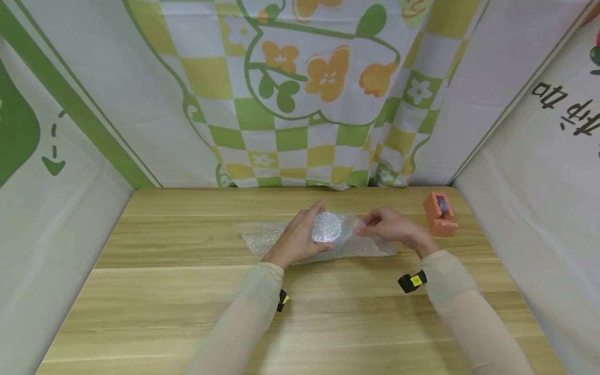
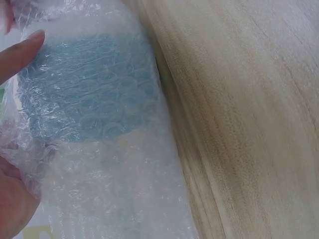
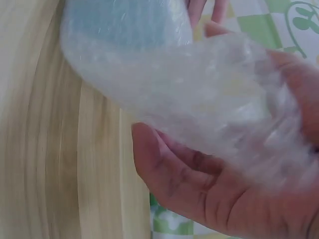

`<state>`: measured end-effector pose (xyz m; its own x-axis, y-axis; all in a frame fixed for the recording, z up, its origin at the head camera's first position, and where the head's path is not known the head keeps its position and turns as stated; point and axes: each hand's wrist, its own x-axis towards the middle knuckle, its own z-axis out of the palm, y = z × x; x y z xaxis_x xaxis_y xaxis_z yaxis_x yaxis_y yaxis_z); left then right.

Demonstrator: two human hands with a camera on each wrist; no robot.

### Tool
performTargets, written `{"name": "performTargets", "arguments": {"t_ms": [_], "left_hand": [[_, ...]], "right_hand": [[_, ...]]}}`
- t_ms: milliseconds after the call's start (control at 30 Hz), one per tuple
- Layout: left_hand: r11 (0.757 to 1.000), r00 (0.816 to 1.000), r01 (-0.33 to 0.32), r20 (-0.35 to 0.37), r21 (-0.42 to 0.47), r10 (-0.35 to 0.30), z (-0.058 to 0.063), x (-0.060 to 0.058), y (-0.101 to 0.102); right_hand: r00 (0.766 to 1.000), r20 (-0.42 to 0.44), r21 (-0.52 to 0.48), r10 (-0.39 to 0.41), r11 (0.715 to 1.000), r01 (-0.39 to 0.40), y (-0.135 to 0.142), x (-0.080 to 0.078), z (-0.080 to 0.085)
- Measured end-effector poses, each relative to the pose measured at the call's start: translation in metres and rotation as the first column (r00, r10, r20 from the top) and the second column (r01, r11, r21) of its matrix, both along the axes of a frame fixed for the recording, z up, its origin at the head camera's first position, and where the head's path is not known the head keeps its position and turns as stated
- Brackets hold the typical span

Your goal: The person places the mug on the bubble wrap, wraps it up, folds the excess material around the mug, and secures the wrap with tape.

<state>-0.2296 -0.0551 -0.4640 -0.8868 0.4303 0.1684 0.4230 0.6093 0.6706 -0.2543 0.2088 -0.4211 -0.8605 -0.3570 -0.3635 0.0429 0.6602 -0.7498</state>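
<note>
A round-topped object (image 1: 327,227) stands on the table inside a sheet of bubble wrap (image 1: 363,247). Through the plastic its side looks pale blue (image 2: 94,89) in the left wrist view; its exact kind is hidden. My left hand (image 1: 300,237) holds the wrapped object from the left, thumb in front and fingers behind. At the right, my right hand (image 1: 391,227) pinches the loose end of the bubble wrap, which bunches by the palm in the right wrist view. Another stretch of wrap spreads out left, partly behind the left hand.
An orange tape dispenser (image 1: 440,214) with a blue roll stands at the table's back right. Behind the wooden table (image 1: 187,307) hangs a green and yellow checked curtain (image 1: 290,140). White panels flank both sides.
</note>
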Motion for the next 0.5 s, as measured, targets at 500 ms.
{"name": "performTargets", "arguments": {"t_ms": [500], "left_hand": [[1.000, 1.000, -0.007, 0.012, -0.020, 0.007, 0.000, -0.001, 0.002]], "right_hand": [[0.864, -0.252, 0.417, 0.435, 0.855, -0.309, 0.006, -0.020, -0.006]]}}
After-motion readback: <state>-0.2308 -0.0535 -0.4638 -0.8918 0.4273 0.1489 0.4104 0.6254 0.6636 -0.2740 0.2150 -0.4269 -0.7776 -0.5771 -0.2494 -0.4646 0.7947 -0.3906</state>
